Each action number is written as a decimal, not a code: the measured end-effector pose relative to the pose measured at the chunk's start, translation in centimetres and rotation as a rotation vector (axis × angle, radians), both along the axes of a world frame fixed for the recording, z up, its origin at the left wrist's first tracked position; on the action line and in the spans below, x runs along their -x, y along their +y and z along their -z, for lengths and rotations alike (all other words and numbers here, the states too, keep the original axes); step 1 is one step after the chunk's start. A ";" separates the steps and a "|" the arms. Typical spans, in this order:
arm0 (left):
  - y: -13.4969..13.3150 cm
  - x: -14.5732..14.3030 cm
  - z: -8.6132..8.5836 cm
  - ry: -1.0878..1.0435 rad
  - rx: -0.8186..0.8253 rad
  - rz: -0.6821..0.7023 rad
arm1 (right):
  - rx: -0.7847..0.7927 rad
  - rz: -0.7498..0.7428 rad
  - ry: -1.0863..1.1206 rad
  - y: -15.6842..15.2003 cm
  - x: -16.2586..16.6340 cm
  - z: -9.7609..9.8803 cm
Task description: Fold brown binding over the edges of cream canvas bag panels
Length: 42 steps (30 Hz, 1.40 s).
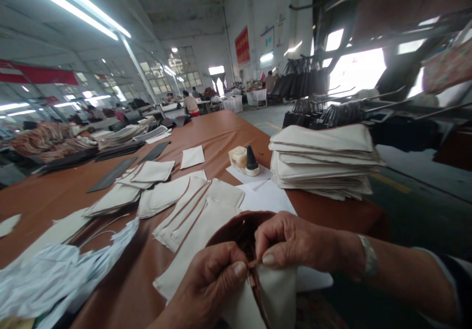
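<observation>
My left hand [210, 282] and my right hand [295, 243] pinch the same brown leather pouch [239, 225] with a cream fabric lining [275, 289], close to me at the table's near edge. The fingertips of both hands meet at a small brown zipper end between them. A metal bracelet circles my right wrist. Under the pouch lie several cream fabric pieces with brown strips [191, 211] and a white paper sheet [265, 196].
A tall stack of cream fabric pieces [324, 162] stands at the right edge of the brown table [217, 132]. A glue pot with a black cone [245, 161] is behind the paper. Crumpled plastic [55, 275] lies left. Other people work at far tables.
</observation>
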<state>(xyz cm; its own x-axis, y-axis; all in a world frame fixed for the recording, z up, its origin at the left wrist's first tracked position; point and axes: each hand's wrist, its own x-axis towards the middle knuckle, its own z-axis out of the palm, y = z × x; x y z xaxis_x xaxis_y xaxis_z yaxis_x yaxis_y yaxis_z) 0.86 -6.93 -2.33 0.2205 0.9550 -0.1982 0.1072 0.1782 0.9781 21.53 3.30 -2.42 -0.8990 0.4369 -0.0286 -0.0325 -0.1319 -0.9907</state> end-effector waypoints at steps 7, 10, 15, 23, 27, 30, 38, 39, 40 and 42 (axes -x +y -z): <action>0.2 0.1 -1.3 0.282 -0.339 0.103 | 0.064 0.018 -0.076 0.2 0.2 -1.2; 0.3 0.0 -1.6 0.342 -0.377 0.087 | -0.161 0.039 -0.092 0.0 0.5 -1.4; 0.5 0.0 -1.0 0.344 -0.390 0.081 | -0.381 0.134 0.016 -0.5 1.1 -0.9; 0.6 -0.7 -1.1 0.303 -0.345 0.052 | -0.371 0.016 -0.067 -0.2 0.3 -2.2; 0.8 -0.5 -0.4 0.141 -0.245 0.040 | -0.457 -0.048 0.048 0.2 0.5 -1.4; 1.4 0.5 0.6 -0.064 -0.055 0.106 | -0.403 -0.103 0.126 1.1 0.7 -0.1; 2.8 0.9 -0.3 0.076 -0.096 0.082 | -0.782 0.097 -0.048 3.0 -0.6 -1.2; 3.0 0.6 -0.6 0.136 -0.177 0.013 | -0.885 0.233 -0.101 2.5 -1.1 -1.9; 3.2 0.2 -0.9 0.205 -0.277 -0.076 | -0.948 0.351 -0.150 1.9 -1.5 -2.5; 4.0 -0.6 -1.4 0.327 -0.453 -0.252 | -0.949 0.432 -0.230 0.6 -1.9 -3.3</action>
<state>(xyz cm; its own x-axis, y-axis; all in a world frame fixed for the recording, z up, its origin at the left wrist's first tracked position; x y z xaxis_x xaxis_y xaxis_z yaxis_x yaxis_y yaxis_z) 1.46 -2.93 -0.89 -0.0264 0.9749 0.2209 0.4230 -0.1893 0.8861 23.46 3.86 0.90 -0.6790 0.6497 0.3418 0.3085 0.6750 -0.6702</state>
